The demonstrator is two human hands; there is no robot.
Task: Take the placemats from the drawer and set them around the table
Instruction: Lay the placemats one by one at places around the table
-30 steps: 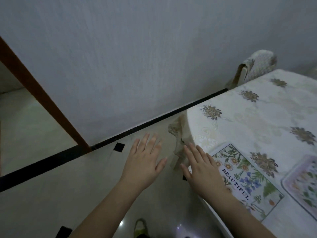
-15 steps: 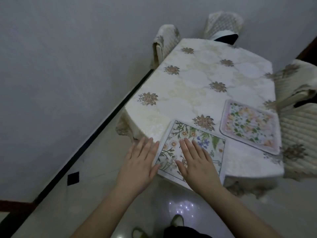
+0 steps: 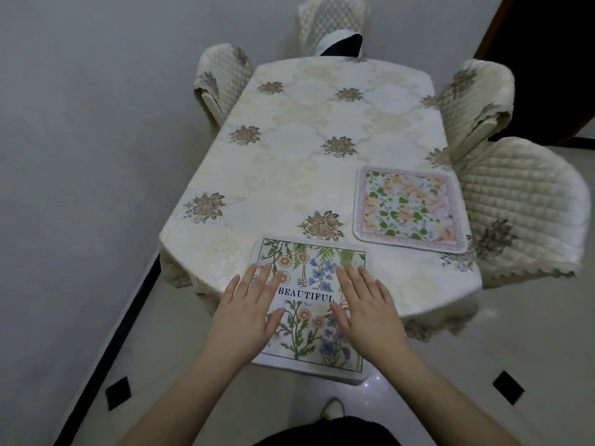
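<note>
Table under a cream cloth | flower placemat lettered BEAUTIFUL at the table's near edge | left hand and right hand flat on this placemat, fingers straight, slightly spread | pink placemat at the table's right edge, beside a quilted chair.

— What sort of place is this?
— A home dining room: a table under a cream embroidered tablecloth fills the centre of the frame.
— Anything else?
— Quilted covered chairs around its far end and sides, glossy tiled floor along the bottom, plain wall at left.
</note>
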